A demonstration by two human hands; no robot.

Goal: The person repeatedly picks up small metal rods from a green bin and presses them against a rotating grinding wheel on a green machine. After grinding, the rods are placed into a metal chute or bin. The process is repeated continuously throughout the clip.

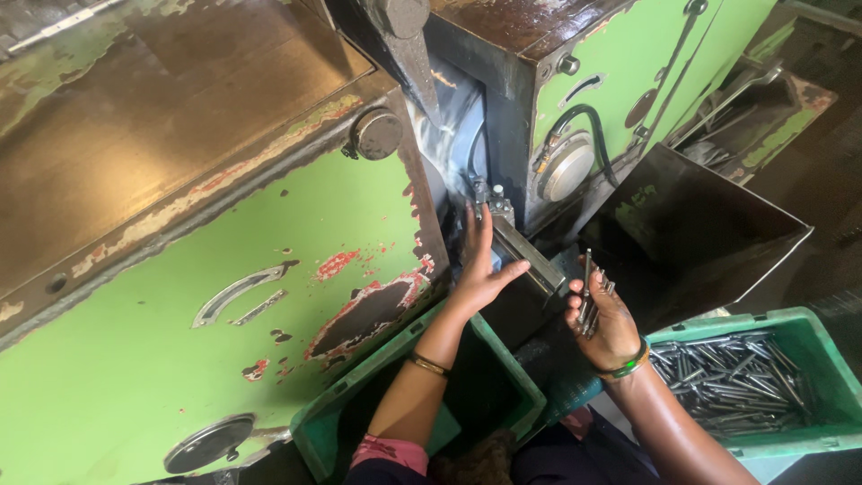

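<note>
My left hand (480,265) reaches forward with fingers spread, touching the metal guide rail (525,251) at the mouth of a green machine (224,269), beside a spinning grey wheel (449,135). I cannot tell whether it holds a rod at the fingertips. My right hand (603,319) is closed around a small bundle of thin metal rods (588,292) that stick up out of the fist, just right of the rail.
A green crate (790,337) full of metal rods sits at the right by my right forearm. Another green crate (359,422) stands under my left arm. A dark metal chute (700,233) slopes down behind my right hand.
</note>
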